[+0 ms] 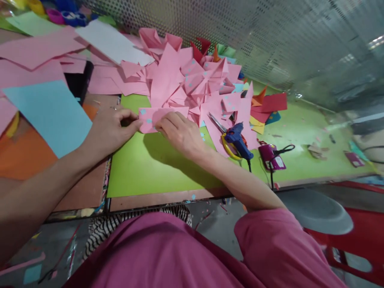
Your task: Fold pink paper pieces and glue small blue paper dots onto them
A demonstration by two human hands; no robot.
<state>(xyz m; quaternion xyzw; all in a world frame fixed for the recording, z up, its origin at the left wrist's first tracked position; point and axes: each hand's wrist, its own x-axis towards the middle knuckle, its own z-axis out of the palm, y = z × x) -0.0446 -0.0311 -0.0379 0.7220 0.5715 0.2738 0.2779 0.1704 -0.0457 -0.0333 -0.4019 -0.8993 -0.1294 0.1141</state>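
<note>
A pink paper piece with light blue spots [147,116] lies over the green table surface [135,172], between my hands. My left hand [109,127] pinches its left end between thumb and forefinger. My right hand [181,134] has its fingers bent together on the paper's lower middle edge. Just beyond it rises a heap of folded pink papers [168,76], some with blue spots. Right of my right hand lie scissors with yellow handles [229,148] and a blue glue gun [238,140], which overlap.
A light blue sheet [52,116] and an orange sheet [27,156] lie at left. A purple box with a black cable [271,157] sits right of the glue gun. A perforated metal panel [255,36] stands behind the table. A grey stool [315,212] is at lower right.
</note>
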